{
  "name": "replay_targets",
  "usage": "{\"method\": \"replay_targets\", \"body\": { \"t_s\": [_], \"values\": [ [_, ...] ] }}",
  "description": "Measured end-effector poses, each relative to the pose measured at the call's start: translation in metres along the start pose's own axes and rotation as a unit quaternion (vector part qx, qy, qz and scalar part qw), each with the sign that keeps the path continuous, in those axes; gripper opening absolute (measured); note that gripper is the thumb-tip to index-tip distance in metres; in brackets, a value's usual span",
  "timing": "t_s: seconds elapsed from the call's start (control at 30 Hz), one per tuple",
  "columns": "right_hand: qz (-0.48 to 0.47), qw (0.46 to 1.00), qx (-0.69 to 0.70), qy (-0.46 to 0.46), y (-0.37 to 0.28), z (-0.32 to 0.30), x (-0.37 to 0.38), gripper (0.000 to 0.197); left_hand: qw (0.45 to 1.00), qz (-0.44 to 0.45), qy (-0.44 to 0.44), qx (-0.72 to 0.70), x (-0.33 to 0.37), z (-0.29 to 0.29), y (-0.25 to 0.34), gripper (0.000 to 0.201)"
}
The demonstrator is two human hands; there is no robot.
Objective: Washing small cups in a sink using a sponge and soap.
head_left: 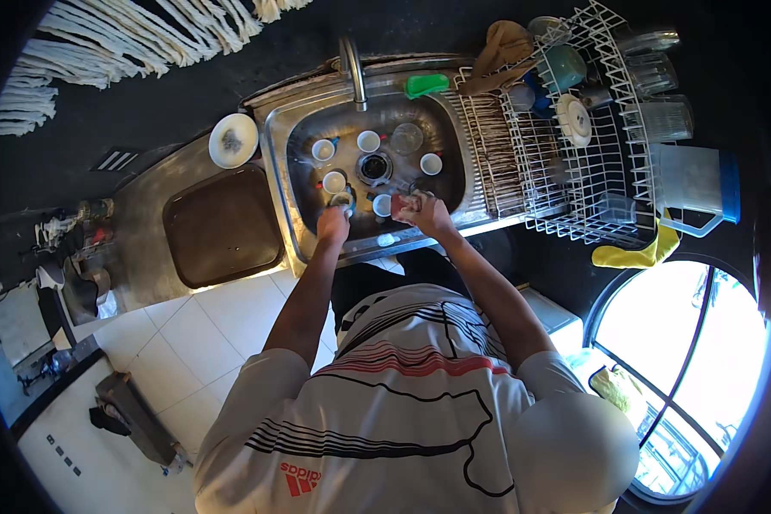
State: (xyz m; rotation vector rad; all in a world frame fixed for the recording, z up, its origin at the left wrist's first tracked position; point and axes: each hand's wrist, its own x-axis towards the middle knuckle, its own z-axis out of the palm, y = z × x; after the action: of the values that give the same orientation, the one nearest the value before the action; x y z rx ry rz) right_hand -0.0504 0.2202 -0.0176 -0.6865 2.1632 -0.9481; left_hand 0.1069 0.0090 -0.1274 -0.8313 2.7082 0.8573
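At the front of a steel sink (276, 171), my left hand (334, 224) is closed round a small cup (343, 200). To its right, my right hand (430, 218) grips a reddish, foamy sponge (403, 208). A white cup (383, 205) stands just left of the sponge; whether they touch I cannot tell. Several more white cups are spread over the basin, one white cup (334, 182) close beyond my left hand and another white cup (431, 164) at the right. A clear glass (407, 138) sits behind the drain (374, 169).
Above the basin's far side hangs the faucet (354, 77), with a green holder (427, 85) on the rim. A wire dish rack (604, 171) with dishes fills the right. Leftward are a brown tray (223, 227) and a white bowl (233, 140). A yellow cloth (638, 253) hangs near the rack.
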Motion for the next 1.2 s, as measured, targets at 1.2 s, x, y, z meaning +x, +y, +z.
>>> {"method": "replay_targets", "body": {
  "t_s": [1.2],
  "values": [
    [0.093, 0.96, 0.25, 0.088, 0.049, -0.047, -0.083, 0.021, 0.982, 0.062, -0.156, -0.087, 0.067, 0.009, 0.08, 0.063]
  ]
}}
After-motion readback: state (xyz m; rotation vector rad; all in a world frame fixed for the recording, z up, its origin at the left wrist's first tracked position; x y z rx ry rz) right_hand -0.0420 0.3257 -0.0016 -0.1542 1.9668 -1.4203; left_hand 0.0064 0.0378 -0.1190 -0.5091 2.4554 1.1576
